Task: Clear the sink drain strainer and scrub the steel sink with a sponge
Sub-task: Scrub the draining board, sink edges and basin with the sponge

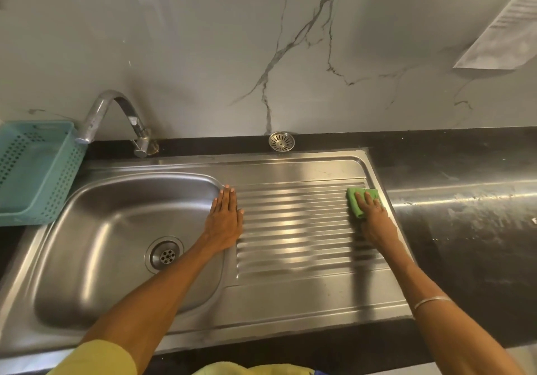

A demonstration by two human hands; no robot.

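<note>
Here the right hand (374,218) presses a green sponge (359,200) flat-fingered onto the ribbed drainboard (293,229) to scrub, while the left hand (225,220) lies flat, bracing.

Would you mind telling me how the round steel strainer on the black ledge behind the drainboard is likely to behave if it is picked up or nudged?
The strainer looks like thin slotted metal, so probably stiff and light. Its round rim suggests it may roll if tipped on edge. Lying flat on the polished ledge, it would likely slide easily.

Black counter (465,154) — steel sink (290,296), strainer (281,141), teal basket (35,171) on it.
</note>
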